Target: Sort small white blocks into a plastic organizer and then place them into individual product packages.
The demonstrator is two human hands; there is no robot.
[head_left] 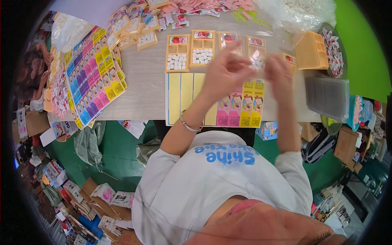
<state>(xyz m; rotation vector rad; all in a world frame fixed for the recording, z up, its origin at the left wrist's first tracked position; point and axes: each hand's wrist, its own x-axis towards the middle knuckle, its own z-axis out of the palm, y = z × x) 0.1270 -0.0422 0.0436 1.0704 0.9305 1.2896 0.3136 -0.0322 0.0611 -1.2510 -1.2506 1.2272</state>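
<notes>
My left hand (223, 73) and my right hand (280, 75) are raised together over the table, both blurred. Between their fingertips is a small clear packet with white pieces (257, 62); both hands seem to pinch it. Under the hands lies a sticker sheet (183, 96) with yellow strips on the left and pink and yellow labels on the right. Behind it stand orange compartment trays (178, 53), two of them holding white cubes (202, 56).
A large sheet of coloured labels (92, 77) lies at the left. An orange tray stack (311, 51), a bowl of wrapped sweets (334, 49) and a stack of clear trays (326, 96) sit at the right. Filled packs (136, 24) lie at the back.
</notes>
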